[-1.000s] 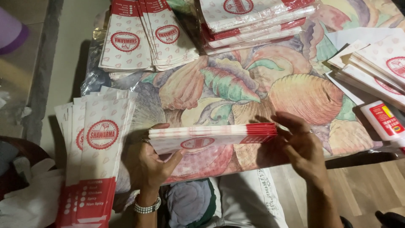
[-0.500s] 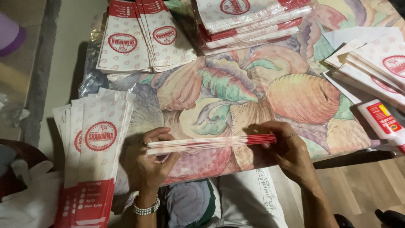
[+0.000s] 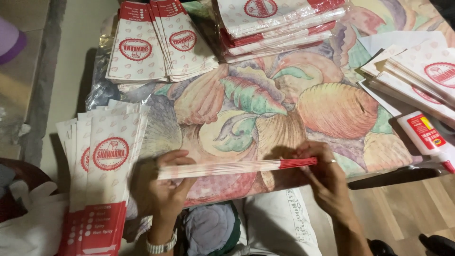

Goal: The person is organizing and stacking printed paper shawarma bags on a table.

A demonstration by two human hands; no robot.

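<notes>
Both hands' grip: left hand [image 3: 168,189], right hand [image 3: 327,178] pinch bag stack [image 3: 232,167] ends.

The fanned stack of paper sleeves [image 3: 97,189] at the left runs off the bottom edge, and the wrapped bundles [image 3: 277,21] are cut by the top edge. The glue bottle [image 3: 429,140] loses its tip at the right edge. The held sleeves [image 3: 232,168] show edge-on, so their faces are hidden, and they cover part of the left hand [image 3: 168,189]'s fingers.

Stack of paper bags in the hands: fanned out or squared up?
Squared up: the bag stack shows as one thin edge-on band between left hand and right hand.
</notes>
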